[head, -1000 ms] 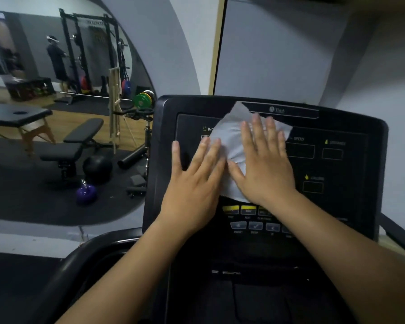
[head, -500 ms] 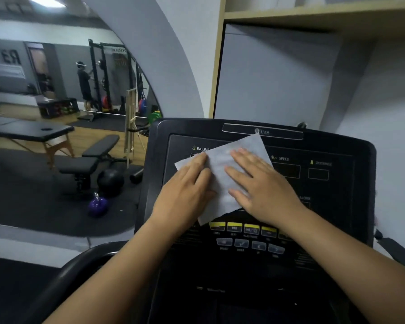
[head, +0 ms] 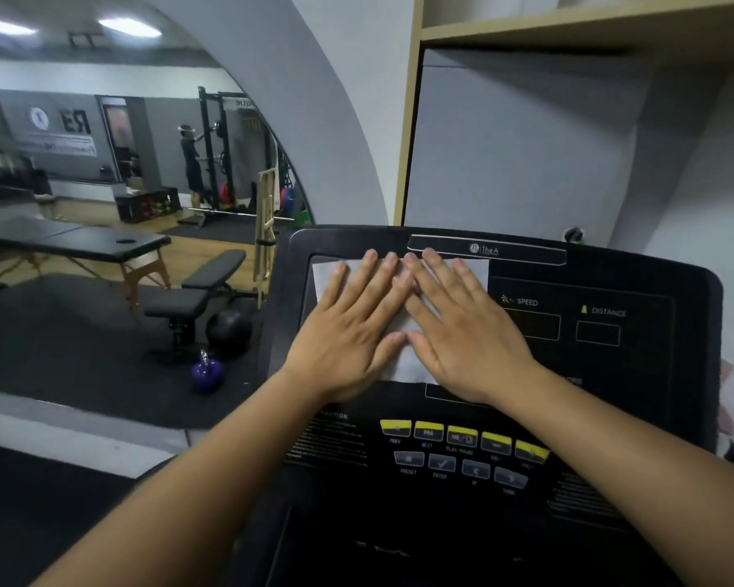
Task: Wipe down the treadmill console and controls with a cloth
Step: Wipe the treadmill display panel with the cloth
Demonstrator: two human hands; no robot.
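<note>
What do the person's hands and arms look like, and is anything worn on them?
The left hand and the right hand are bare: no gloves, rings, watch or bracelet show. Both forearms are bare as well; no sleeve comes into view before the picture's lower edge.

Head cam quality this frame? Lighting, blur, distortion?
Head view: dim overall, the dark console swallows detail; labels under the buttons soft; ceiling lights blown out upper left; wide-angle bows the shelf; left hand and right hand, flat on the cloth, reasonably sharp.
</note>
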